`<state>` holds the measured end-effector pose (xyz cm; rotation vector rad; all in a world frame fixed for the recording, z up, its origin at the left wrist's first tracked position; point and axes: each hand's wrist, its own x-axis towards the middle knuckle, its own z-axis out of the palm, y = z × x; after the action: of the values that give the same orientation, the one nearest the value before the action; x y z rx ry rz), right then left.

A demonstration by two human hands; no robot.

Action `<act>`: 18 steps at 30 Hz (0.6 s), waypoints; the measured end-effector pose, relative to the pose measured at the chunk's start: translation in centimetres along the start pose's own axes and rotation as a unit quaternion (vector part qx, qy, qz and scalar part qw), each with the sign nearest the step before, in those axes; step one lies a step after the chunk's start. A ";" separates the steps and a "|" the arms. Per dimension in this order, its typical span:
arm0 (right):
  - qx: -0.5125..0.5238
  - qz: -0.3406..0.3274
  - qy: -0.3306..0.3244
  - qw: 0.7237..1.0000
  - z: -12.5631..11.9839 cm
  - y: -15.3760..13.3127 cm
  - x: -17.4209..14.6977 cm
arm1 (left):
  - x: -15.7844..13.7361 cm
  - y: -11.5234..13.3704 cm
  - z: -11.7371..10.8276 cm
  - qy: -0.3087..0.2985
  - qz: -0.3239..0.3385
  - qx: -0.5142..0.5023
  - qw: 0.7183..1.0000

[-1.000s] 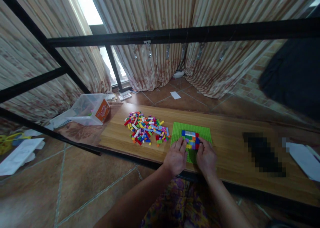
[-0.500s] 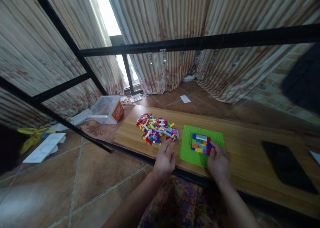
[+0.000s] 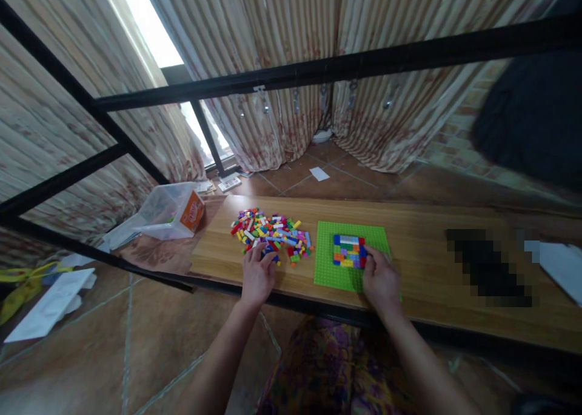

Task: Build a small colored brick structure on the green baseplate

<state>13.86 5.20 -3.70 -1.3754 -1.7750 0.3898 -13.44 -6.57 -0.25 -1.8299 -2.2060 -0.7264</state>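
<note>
My left hand (image 3: pixel 258 277) reaches over the near edge of a heap of loose toy bricks (image 3: pixel 273 228), its fingers apart and bent down among the bricks. No brick shows clearly in its grasp. A green baseplate (image 3: pixel 325 263) lies to the right of the heap. On it sits a rectangular patch of multicoloured bricks (image 3: pixel 348 251) set side by side. At the patch's right edge, my right hand (image 3: pixel 382 280) has its thumb and fingers closed on a blue brick (image 3: pixel 364 251). Whether that brick is pressed onto the plate cannot be made out.
The wooden table (image 3: pixel 422 269) carries a dark, pixelated flat object (image 3: pixel 488 266) and white paper (image 3: pixel 557 266) at the right. A clear plastic box (image 3: pixel 166 212) with an orange label stands beyond the left end. A black metal bar (image 3: pixel 300 76) crosses behind the table.
My left hand has moved left along the heap, with its fingers now down among the bricks. The right hand stays at the patch's right edge. The camera view has shifted.
</note>
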 end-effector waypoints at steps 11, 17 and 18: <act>0.000 0.003 -0.005 1.000 -0.1 -0.3 0.1 | 1.2 -0.2 0.2 -0.029 0.047 0.012 0.998; 0.000 0.003 -0.006 1.000 -0.1 -0.4 0.1 | 1.4 0.2 0.0 -0.005 0.033 -0.025 0.999; 0.001 0.004 -0.006 1.000 -0.1 -0.4 0.1 | 1.5 0.4 0.0 0.002 0.029 -0.039 0.999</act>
<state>13.65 5.11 -3.30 -1.3805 -1.7796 0.4056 -13.38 -5.28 0.51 -1.9185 -2.1411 -0.8141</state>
